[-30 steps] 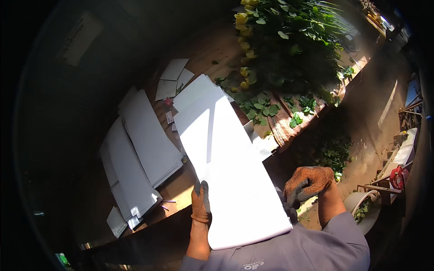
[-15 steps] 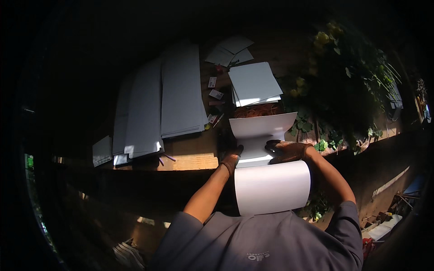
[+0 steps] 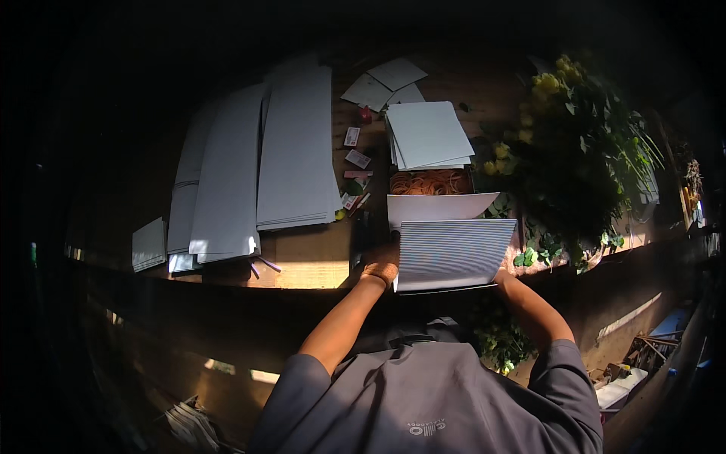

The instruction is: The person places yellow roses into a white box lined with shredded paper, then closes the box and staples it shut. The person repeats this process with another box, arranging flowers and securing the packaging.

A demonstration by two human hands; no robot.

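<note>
A white corrugated cardboard sheet (image 3: 455, 253) stands folded in front of me, its ribbed face turned up toward me. Behind it rises the far flap (image 3: 439, 206) of the sheet. My left hand (image 3: 382, 268) is at the sheet's left edge, its fingers hidden behind the cardboard. At the right lower corner, only the wrist edge of my right hand (image 3: 502, 278) shows; its fingers are covered by the sheet. Just beyond the flap, a box of orange-brown rubber bands (image 3: 429, 182) sits beside a stack of white square cards (image 3: 429, 135).
Long stacks of white sheets (image 3: 296, 151) lie on the wooden table (image 3: 310, 261) at the left. Small boxes (image 3: 358, 159) lie in the middle. Yellow roses with leafy stems (image 3: 567, 144) are heaped at the right. Loose cards (image 3: 368, 92) lie at the back.
The near part of the sheet has swung up and away from me, from hanging curved over the table edge, so its ribbed side now shows. It now covers most of both hands.
</note>
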